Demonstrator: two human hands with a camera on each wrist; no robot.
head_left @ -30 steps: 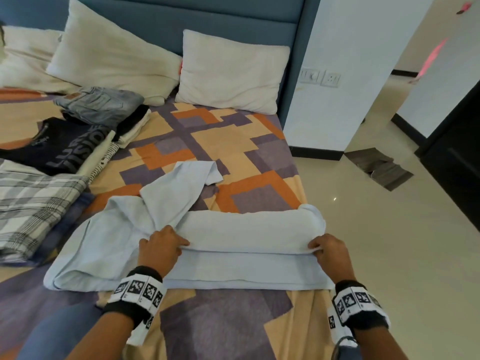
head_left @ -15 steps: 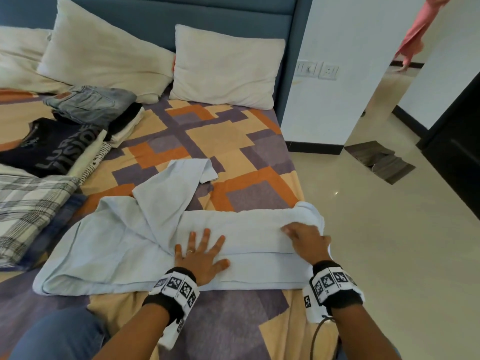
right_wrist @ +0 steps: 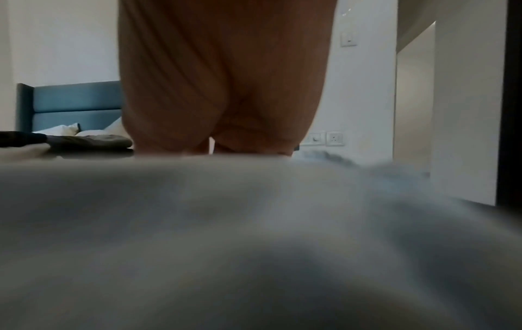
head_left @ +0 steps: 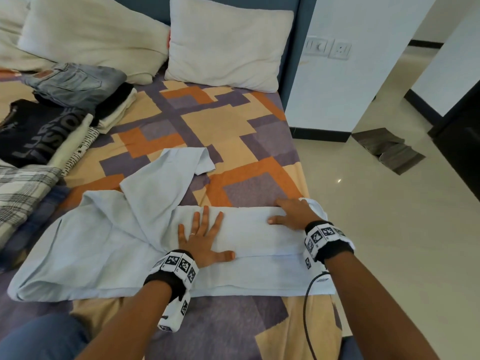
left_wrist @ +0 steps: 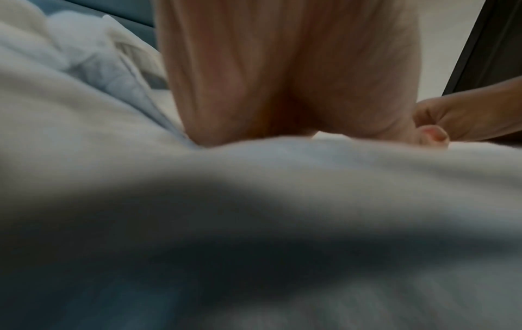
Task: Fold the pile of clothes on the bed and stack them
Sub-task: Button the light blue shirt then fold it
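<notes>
The bed (head_left: 213,120) wears a sheet of orange, tan and purple blocks. A pale blue garment (head_left: 104,250) lies spread across its near edge. Beyond that garment two white pillows (head_left: 226,45) lean at the headboard; to its left sit folded clothes (head_left: 65,100).

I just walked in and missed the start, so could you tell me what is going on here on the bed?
A person is folding clothes on the bed. Both hands lie flat on a pale blue shirt near the edge: the left hand presses the middle of the folded strip, the right hand its right end. One sleeve sticks out, not yet folded in. Folded jeans, a black shirt and a plaid shirt sit to the left.
</notes>
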